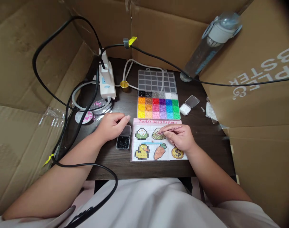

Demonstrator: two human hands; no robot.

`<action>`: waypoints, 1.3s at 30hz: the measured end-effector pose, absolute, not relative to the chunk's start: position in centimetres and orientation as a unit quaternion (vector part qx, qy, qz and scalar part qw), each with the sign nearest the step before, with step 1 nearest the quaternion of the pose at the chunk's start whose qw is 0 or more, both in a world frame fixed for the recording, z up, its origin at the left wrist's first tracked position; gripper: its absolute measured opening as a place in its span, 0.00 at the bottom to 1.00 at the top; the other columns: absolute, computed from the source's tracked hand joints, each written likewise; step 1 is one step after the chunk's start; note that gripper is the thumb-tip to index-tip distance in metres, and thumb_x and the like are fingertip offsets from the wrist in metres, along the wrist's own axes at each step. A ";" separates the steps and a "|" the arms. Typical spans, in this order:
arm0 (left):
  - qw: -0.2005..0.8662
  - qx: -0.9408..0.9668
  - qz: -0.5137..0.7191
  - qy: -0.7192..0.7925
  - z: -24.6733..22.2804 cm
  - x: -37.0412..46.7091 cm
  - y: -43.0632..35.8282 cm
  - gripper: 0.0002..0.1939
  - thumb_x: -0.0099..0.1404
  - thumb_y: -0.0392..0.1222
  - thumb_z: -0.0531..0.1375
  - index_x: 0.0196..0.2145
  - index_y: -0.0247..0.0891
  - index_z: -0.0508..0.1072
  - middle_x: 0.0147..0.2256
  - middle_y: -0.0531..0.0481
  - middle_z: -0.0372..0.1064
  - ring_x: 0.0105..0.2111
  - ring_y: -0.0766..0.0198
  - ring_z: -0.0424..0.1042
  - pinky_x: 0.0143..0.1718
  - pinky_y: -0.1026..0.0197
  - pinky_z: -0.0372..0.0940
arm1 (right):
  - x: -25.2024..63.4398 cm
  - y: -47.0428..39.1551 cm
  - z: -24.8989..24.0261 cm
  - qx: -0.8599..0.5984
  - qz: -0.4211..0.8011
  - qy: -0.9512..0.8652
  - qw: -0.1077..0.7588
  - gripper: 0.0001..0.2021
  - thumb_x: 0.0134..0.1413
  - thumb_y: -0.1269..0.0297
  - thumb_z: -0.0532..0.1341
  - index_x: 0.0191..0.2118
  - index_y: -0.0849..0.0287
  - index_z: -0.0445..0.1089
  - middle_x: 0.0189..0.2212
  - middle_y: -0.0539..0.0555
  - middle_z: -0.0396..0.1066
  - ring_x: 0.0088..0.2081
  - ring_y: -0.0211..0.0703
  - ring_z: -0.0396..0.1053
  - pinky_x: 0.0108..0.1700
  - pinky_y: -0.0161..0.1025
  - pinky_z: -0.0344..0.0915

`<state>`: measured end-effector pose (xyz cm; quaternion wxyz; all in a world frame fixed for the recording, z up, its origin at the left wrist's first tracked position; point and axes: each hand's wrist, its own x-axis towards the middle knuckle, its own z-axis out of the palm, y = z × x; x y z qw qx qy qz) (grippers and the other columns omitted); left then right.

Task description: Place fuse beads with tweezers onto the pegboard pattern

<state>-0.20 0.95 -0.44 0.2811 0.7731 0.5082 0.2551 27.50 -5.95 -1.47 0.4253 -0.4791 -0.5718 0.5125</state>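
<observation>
My right hand (pixel 181 137) is closed around slim pinkish tweezers (pixel 171 129), their tips over the green-edged picture on the Perler bead pattern sheet (pixel 167 155). A gridded clear layer appears to cover much of this sheet, which shows a yellow duck, a carrot and a coin. My left hand (pixel 112 126) rests in a loose fist left of the sheet, with no object showing in it. Just below that hand stands a small box of black beads (pixel 123 142), its lid (pixel 125 129) open. Behind the sheet lies a compartment case of coloured beads (pixel 158 106).
A small box of white beads (pixel 185 109) stands right of the case. At the left are a power strip (pixel 106 79), black cables (pixel 35 60), a dish of pink beads (pixel 85 117) and a yellow cup (pixel 124 85). A bottle (pixel 206 50) leans against the cardboard wall (pixel 260 104).
</observation>
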 end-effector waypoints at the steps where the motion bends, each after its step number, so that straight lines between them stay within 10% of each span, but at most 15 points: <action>1: 0.281 0.773 0.254 0.510 -0.5 -0.3 0.9 0.24 0.65 0.48 0.52 0.16 0.38 0.51 0.16 0.57 0.46 0.19 0.70 0.50 0.23 0.62 0.47 | 27.7 -5.9 -1.4 -0.484 0.511 -0.554 0.444 0.07 0.55 0.63 0.65 0.34 0.58 0.80 0.28 0.55 0.79 0.16 0.32 0.62 0.17 0.33 0.60; 6: 0.282 0.779 0.242 0.505 -0.8 -0.7 1.0 0.24 0.66 0.50 0.51 0.16 0.38 0.51 0.16 0.57 0.47 0.19 0.69 0.52 0.23 0.63 0.47 | 28.4 -3.6 0.7 -0.512 0.458 -0.505 0.522 0.08 0.55 0.61 0.65 0.36 0.60 0.80 0.14 0.48 0.66 0.15 0.33 0.57 0.16 0.33 0.55; 14: 0.269 0.784 0.252 0.498 -0.7 -1.1 1.1 0.24 0.67 0.50 0.50 0.16 0.38 0.50 0.16 0.57 0.47 0.19 0.69 0.53 0.24 0.63 0.48 | 24.3 1.6 1.9 -0.560 0.358 -0.489 0.566 0.10 0.53 0.59 0.66 0.31 0.61 0.79 0.32 0.57 0.78 0.17 0.32 0.62 0.16 0.33 0.63; 27: 0.286 0.783 0.243 0.497 -0.7 -1.0 0.9 0.24 0.67 0.49 0.50 0.17 0.38 0.50 0.17 0.56 0.49 0.19 0.69 0.54 0.25 0.63 0.49 | 21.3 2.3 -1.9 -0.593 0.327 -0.482 0.556 0.10 0.54 0.60 0.63 0.33 0.60 0.79 0.35 0.59 0.79 0.32 0.45 0.76 0.24 0.36 0.70; 39: 0.285 0.787 0.249 0.487 -0.5 -1.0 0.9 0.23 0.67 0.48 0.50 0.17 0.38 0.50 0.17 0.57 0.48 0.19 0.69 0.53 0.25 0.63 0.49 | 21.4 2.4 -2.5 -0.599 0.313 -0.477 0.561 0.10 0.54 0.60 0.64 0.33 0.60 0.79 0.34 0.58 0.79 0.23 0.39 0.70 0.21 0.35 0.66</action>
